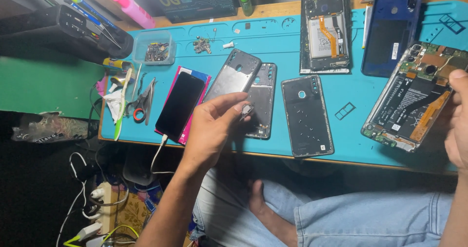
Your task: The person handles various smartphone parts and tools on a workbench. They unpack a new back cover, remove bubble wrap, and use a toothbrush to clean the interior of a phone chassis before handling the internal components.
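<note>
My left hand (214, 125) is raised over the front edge of the blue work mat (287, 47), pinching a small dark part (246, 110) between thumb and fingertips. Just behind it lie a grey phone back cover (231, 74) and a dark phone frame (263, 93). My right hand (458, 125) is at the right edge, holding an opened phone (412, 98) whose circuit board, battery and orange flex cable show. A black back cover (307, 115) lies flat between the two hands.
A black phone (179, 103) on a charging cable rests on a pink case at left. Scissors (142, 103), a clear parts box (155, 48), another opened phone (325, 32), a blue back cover (390, 32) and a SIM tray (345, 110) also lie on the mat. My legs in jeans are below.
</note>
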